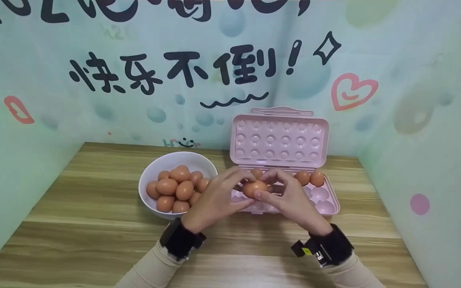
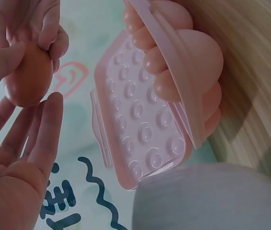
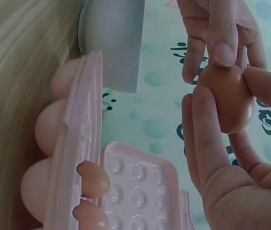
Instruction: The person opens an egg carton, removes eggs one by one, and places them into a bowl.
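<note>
- Egg (image 1: 253,188) pinched between fingertips of left hand (image 1: 214,198) and right hand (image 1: 290,198), held above pink egg tray (image 1: 330,208).
- Mid-transfer, seemingly; next: lowering gently into a free cup.
- Bowl of eggs (image 1: 176,188) left, on wooden desk (image 1: 94,224).

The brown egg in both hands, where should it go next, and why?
Probably down into an empty cup of the pink plastic egg tray. Both the left hand and the right hand pinch the brown egg right above it, and only the back row holds eggs.
</note>
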Demonstrator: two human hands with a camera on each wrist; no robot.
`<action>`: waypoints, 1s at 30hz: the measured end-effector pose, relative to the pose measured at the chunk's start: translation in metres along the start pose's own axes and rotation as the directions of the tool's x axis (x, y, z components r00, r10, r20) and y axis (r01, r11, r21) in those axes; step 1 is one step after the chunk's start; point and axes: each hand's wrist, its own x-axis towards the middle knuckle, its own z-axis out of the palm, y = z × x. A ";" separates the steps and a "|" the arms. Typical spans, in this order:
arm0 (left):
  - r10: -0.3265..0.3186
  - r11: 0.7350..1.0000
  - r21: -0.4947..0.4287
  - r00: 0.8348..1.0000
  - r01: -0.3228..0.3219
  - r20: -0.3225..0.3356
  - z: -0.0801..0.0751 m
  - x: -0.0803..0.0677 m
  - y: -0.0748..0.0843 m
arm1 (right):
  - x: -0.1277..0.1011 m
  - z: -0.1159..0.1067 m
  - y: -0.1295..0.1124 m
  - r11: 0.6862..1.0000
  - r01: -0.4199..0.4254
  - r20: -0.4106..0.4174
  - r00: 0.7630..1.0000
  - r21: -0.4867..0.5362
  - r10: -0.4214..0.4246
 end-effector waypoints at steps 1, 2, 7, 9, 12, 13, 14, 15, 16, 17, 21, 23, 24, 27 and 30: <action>0.005 1.000 -0.003 1.000 -0.005 -0.002 0.000 0.000 0.000 | 0.000 0.001 0.000 1.000 -0.002 0.004 1.000 0.001 0.002; 0.011 1.000 -0.001 1.000 -0.011 -0.007 0.001 0.000 0.000 | 0.000 0.002 -0.001 1.000 -0.005 0.007 1.000 0.004 0.005; 0.024 1.000 0.007 1.000 -0.023 -0.012 0.001 -0.001 0.000 | -0.002 0.004 -0.003 1.000 0.008 0.017 1.000 -0.013 -0.008; 0.015 1.000 0.009 1.000 -0.015 -0.002 0.000 -0.001 0.000 | -0.002 0.003 -0.003 0.999 0.028 0.014 1.000 -0.037 -0.027; -0.009 1.000 0.016 1.000 0.009 0.014 -0.006 0.000 -0.001 | -0.001 0.000 -0.001 0.996 0.058 0.006 0.998 -0.062 -0.058; -0.018 1.000 0.023 1.000 0.018 0.016 -0.009 0.000 -0.002 | -0.001 -0.002 -0.002 0.996 0.062 0.000 0.998 -0.065 -0.062; -0.029 0.999 0.027 0.999 0.028 0.017 -0.012 0.000 -0.002 | -0.001 -0.003 -0.002 0.996 0.063 -0.008 0.998 -0.063 -0.063; -0.039 0.999 0.031 0.999 0.038 0.014 -0.017 0.001 -0.003 | 0.000 -0.005 -0.002 0.996 0.065 -0.015 0.998 -0.065 -0.066; -0.054 0.998 0.029 0.998 0.054 0.009 -0.022 0.001 -0.004 | 0.000 -0.008 -0.003 0.996 0.065 -0.024 0.997 -0.067 -0.067; -0.071 0.997 0.023 0.997 0.071 0.004 -0.029 0.001 -0.005 | 0.001 -0.010 -0.004 0.996 0.063 -0.031 0.997 -0.066 -0.066; -0.116 0.993 0.031 0.993 0.116 -0.010 -0.057 0.006 -0.013 | 0.003 -0.018 -0.008 0.996 0.050 -0.066 0.996 -0.069 -0.055; -0.137 0.990 0.043 0.990 0.137 0.004 -0.071 0.011 -0.019 | 0.003 -0.021 -0.009 0.997 0.044 -0.079 0.996 -0.061 -0.049; -0.148 0.988 0.053 0.989 0.147 0.016 -0.078 0.014 -0.023 | 0.002 -0.023 -0.010 0.997 0.044 -0.084 0.995 -0.058 -0.049; -0.225 0.973 0.061 0.971 0.221 0.076 -0.094 0.021 -0.036 | 0.002 -0.026 -0.009 0.997 0.057 -0.084 0.995 -0.047 -0.061; -0.318 0.948 0.091 0.935 0.306 0.158 -0.104 0.026 -0.052 | 0.002 -0.027 -0.008 0.997 0.066 -0.084 0.994 -0.039 -0.069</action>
